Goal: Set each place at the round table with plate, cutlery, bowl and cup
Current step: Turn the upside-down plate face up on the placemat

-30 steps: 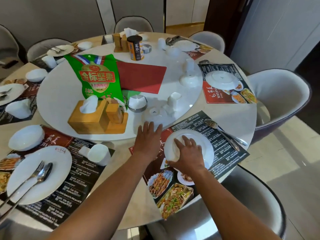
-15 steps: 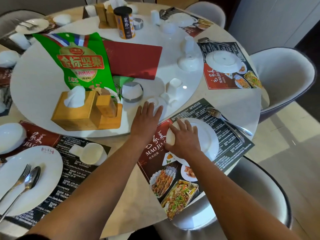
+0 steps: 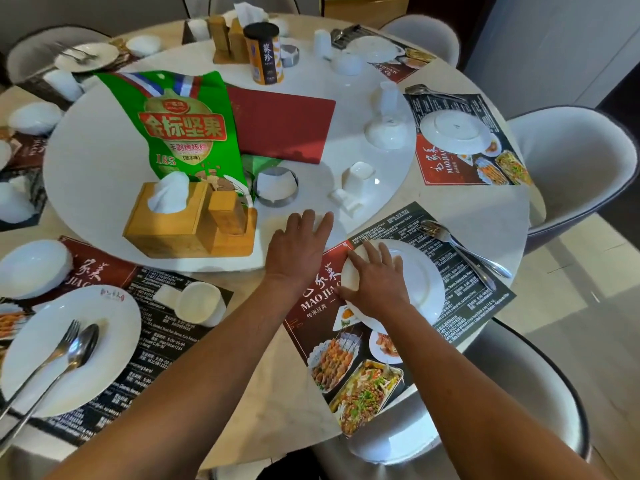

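Setting near-right place: right hand (image 3: 375, 289) flat, fingers apart, on plate (image 3: 419, 282); left hand (image 3: 298, 247) flat on turntable (image 3: 104, 140). Next, prob.: fork (image 3: 457, 247) onto plate.

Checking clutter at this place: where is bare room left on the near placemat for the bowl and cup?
Free: the placemat strip between the plate and the fork, and its printed lower part toward the table edge. Crowded: its upper left, where the right hand lies on the plate and the left hand rests on the turntable.
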The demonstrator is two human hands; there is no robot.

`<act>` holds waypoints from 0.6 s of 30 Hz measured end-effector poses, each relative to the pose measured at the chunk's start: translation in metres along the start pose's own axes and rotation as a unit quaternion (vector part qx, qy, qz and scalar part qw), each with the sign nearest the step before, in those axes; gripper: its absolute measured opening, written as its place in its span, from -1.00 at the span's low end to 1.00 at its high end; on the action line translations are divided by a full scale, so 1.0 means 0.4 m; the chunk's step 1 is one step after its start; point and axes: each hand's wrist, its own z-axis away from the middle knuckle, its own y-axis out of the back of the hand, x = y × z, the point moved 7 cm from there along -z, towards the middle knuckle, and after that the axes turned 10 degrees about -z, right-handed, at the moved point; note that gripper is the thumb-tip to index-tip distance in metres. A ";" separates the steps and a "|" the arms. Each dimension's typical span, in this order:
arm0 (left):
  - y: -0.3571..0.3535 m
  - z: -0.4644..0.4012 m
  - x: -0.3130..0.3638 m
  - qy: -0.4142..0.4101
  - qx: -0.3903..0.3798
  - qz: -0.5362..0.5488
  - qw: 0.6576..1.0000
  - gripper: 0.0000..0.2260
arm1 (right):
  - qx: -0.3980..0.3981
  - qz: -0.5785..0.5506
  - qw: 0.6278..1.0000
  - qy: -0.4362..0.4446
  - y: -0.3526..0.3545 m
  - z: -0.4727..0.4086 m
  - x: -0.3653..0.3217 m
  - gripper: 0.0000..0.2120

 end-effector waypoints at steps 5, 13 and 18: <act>0.047 0.075 -0.072 0.248 -0.039 0.216 0.944 -0.71 | 0.050 -0.026 0.998 -0.025 -0.001 0.055 0.001 -0.20; -0.083 0.254 -0.079 0.563 -0.200 0.465 0.653 -0.66 | 0.083 -0.041 0.995 -0.024 -0.008 0.155 0.033 -0.25; -0.099 0.286 -0.056 0.592 -0.218 0.499 0.595 -0.60 | 0.113 -0.055 0.992 -0.016 -0.014 0.212 0.050 -0.29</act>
